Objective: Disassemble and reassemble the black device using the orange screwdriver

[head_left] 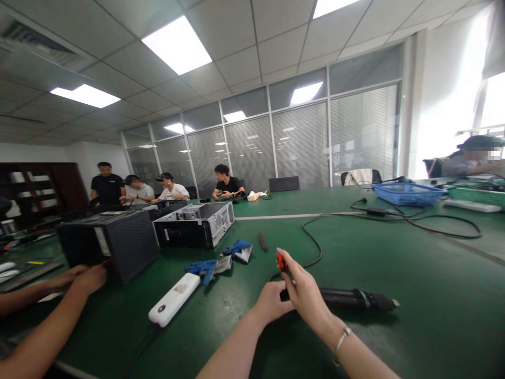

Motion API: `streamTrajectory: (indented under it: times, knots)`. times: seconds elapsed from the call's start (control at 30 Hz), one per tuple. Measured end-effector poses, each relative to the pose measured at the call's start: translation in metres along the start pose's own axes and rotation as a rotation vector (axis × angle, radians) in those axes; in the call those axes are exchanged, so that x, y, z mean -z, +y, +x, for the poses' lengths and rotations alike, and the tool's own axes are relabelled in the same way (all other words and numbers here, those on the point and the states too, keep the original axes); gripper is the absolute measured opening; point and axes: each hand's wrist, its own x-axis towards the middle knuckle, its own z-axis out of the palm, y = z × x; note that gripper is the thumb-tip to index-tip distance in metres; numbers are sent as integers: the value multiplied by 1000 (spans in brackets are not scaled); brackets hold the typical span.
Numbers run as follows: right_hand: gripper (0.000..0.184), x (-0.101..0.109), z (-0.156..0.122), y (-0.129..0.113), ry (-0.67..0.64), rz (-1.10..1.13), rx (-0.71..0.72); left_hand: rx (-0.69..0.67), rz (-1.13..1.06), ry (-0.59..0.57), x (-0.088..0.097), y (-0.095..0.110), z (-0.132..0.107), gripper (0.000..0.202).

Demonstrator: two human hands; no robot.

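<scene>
My left hand (272, 301) is closed around the near end of a black cylindrical tool (347, 299), perhaps an electric screwdriver. The tool lies across the green table with its narrow tip pointing right. Just above and beside it, my right hand (305, 289) is closed on a small red and black piece (281, 261), pinched between thumb and fingers; its kind cannot be made out. A black cord (315, 243) runs across the table behind my hands. My fingers partly cover the tool's near end.
A white power strip (175, 300) and blue-grey gloves (205, 269) lie to my left. Beyond are an opened computer case (193, 223) and a dark case (114, 242), with a co-worker's hands (89, 276) at it. A dark bar (262, 241) and blue basket (408, 193) are farther off.
</scene>
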Motion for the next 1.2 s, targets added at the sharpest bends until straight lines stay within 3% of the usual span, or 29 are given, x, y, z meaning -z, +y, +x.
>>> streamTrajectory:
  times: [0.17, 0.37, 0.53, 0.7, 0.87, 1.07, 1.2]
  knots:
    - [53, 0, -3, 0, 12, -106, -18, -32, -24, 4, 0, 1, -1, 19]
    - [58, -4, -3, 3, -10, -32, -7, -18, 24, 20, -3, -5, 0, 18]
    - [50, -2, -3, 3, 2, -154, -14, -32, 2, 20, -4, -6, -1, 22]
    - [54, -2, -5, 6, -33, -77, 8, 22, 77, 13, -5, -6, -1, 20]
    - [52, -4, -6, 5, -8, -115, -8, -64, 3, 8, -4, -5, -2, 22]
    - [53, -1, -4, 5, 15, -60, -4, 23, 89, 0, -4, -6, -1, 23]
    - [54, 2, -3, -1, -9, -74, 26, -48, 10, -4, -2, -2, -2, 23]
